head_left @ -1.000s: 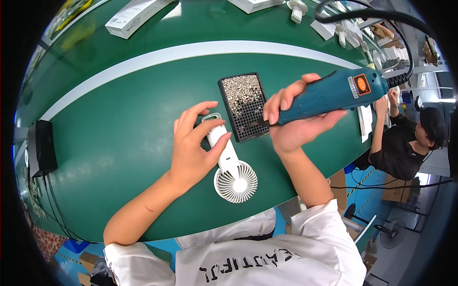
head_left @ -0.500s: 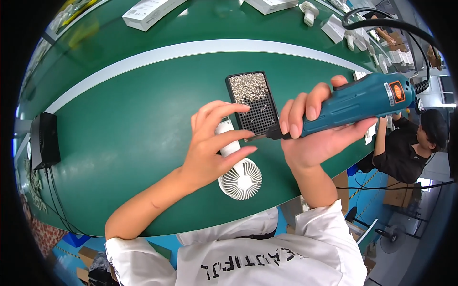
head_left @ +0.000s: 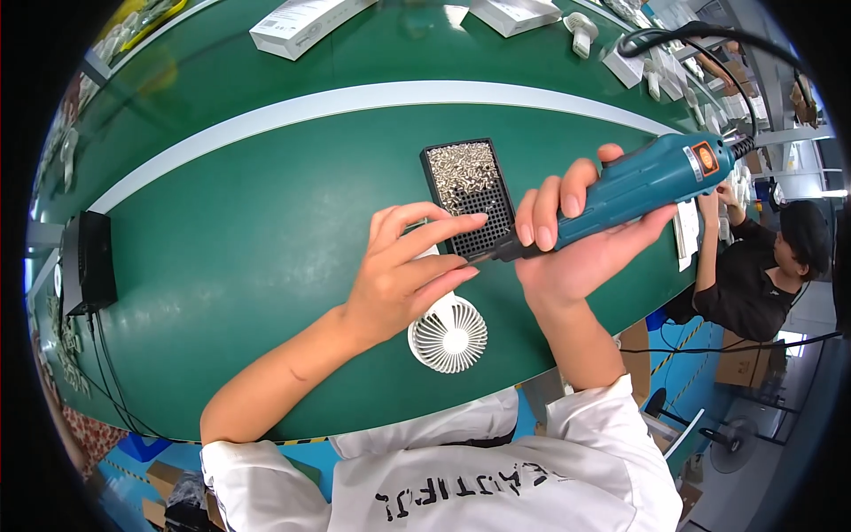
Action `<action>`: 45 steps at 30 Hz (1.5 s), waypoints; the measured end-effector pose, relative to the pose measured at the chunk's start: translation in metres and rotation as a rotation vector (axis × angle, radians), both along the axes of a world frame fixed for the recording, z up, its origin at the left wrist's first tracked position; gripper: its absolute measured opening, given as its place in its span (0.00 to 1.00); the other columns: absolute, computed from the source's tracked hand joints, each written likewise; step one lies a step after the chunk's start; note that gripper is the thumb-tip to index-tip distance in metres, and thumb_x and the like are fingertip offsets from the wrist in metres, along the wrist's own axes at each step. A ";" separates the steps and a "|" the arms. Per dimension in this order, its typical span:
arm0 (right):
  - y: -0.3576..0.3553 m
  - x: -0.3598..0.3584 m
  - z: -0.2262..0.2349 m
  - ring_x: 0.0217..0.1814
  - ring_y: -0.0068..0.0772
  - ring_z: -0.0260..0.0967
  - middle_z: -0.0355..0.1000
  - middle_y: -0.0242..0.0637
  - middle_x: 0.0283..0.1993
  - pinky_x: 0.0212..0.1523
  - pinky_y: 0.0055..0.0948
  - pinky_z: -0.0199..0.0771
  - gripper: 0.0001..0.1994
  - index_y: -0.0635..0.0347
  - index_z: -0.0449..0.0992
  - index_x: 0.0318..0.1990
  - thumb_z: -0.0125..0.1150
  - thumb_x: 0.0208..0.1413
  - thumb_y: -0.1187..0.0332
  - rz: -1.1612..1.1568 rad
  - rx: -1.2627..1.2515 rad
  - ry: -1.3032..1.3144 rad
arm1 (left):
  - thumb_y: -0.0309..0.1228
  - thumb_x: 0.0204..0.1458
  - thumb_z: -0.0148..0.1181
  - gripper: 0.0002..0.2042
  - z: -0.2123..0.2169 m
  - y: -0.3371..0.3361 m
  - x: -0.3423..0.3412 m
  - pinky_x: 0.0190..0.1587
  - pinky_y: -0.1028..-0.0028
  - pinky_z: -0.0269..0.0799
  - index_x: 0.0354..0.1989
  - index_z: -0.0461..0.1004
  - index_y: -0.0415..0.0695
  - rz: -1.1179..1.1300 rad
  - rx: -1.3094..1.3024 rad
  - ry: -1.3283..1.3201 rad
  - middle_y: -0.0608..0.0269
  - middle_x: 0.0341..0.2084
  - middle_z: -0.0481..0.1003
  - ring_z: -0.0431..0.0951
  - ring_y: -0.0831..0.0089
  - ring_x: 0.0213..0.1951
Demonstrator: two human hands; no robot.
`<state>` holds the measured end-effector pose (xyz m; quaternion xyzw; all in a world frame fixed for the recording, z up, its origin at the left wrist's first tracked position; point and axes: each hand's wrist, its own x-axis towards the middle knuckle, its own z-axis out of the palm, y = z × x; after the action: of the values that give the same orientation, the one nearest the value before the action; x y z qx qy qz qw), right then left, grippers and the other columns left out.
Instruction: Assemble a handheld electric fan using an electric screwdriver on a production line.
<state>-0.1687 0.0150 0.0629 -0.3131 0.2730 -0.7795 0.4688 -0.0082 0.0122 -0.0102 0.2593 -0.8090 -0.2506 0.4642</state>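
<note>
My right hand is wrapped round a teal electric screwdriver, its black nose and thin bit slanting down to the left. At the tip of that bit, the thumb and index finger of my left hand come together in a pinch. Anything between them is too small to make out. Under the left hand lies a white handheld fan, its round ribbed head toward me and its handle mostly covered. A black screw tray sits just beyond the fingertips, with small silvery screws heaped at its far end.
A black power box with cables stands at the table's left. White cartons and another white fan lie beyond the pale strip. The screwdriver's black cord loops at upper right. A co-worker sits at right.
The left thumb and index finger have drawn closer together at the bit. The screwdriver has shifted slightly left, and the left middle finger has lowered over the tray's near part.
</note>
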 end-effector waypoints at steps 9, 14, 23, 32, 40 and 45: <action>0.000 0.003 -0.004 0.08 0.25 0.50 0.56 0.29 0.20 0.09 0.25 0.54 0.35 0.55 0.63 0.46 0.27 0.57 0.31 0.023 0.006 -0.035 | 0.25 0.32 0.72 0.09 -0.003 0.001 0.004 0.46 0.68 0.68 0.23 0.78 0.40 -0.016 0.022 0.044 0.59 0.46 0.76 0.70 0.61 0.45; -0.013 0.015 -0.001 0.10 0.26 0.53 0.57 0.30 0.20 0.10 0.27 0.57 0.37 0.54 0.62 0.47 0.27 0.54 0.28 0.022 0.052 -0.117 | 0.25 0.34 0.70 0.08 -0.005 0.000 0.013 0.44 0.68 0.68 0.24 0.79 0.38 0.064 0.051 0.091 0.61 0.50 0.75 0.71 0.61 0.45; -0.025 0.055 -0.012 0.11 0.26 0.56 0.61 0.34 0.18 0.14 0.27 0.61 0.46 0.60 0.60 0.45 0.32 0.42 0.20 0.123 -0.001 0.414 | 0.27 0.36 0.70 0.12 -0.004 0.006 0.019 0.50 0.66 0.65 0.32 0.80 0.37 0.283 0.176 -0.075 0.63 0.55 0.71 0.68 0.60 0.51; -0.022 0.065 -0.025 0.15 0.22 0.60 0.64 0.32 0.20 0.18 0.23 0.62 0.48 0.63 0.61 0.45 0.38 0.40 0.20 0.321 0.029 0.593 | 0.26 0.36 0.70 0.12 -0.015 0.013 0.024 0.49 0.64 0.65 0.30 0.78 0.38 0.321 0.199 -0.083 0.64 0.50 0.73 0.68 0.59 0.51; -0.027 0.061 -0.003 0.13 0.24 0.60 0.63 0.32 0.20 0.15 0.23 0.62 0.45 0.62 0.60 0.48 0.36 0.46 0.23 0.326 -0.056 0.458 | 0.32 0.37 0.71 0.20 -0.013 0.008 0.026 0.51 0.60 0.63 0.39 0.74 0.40 0.348 0.110 -0.109 0.58 0.46 0.71 0.68 0.55 0.49; -0.007 0.008 0.043 0.08 0.23 0.52 0.57 0.30 0.18 0.08 0.24 0.56 0.36 0.59 0.63 0.48 0.25 0.58 0.32 0.135 -0.019 0.107 | 0.45 0.40 0.69 0.34 0.033 0.013 0.006 0.38 0.59 0.73 0.52 0.63 0.37 0.445 0.396 -0.594 0.47 0.42 0.66 0.74 0.53 0.37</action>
<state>-0.1611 0.0079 0.1056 -0.3764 0.2687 -0.7309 0.5020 -0.0025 0.0253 0.0230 0.5730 -0.7681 -0.2091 0.1949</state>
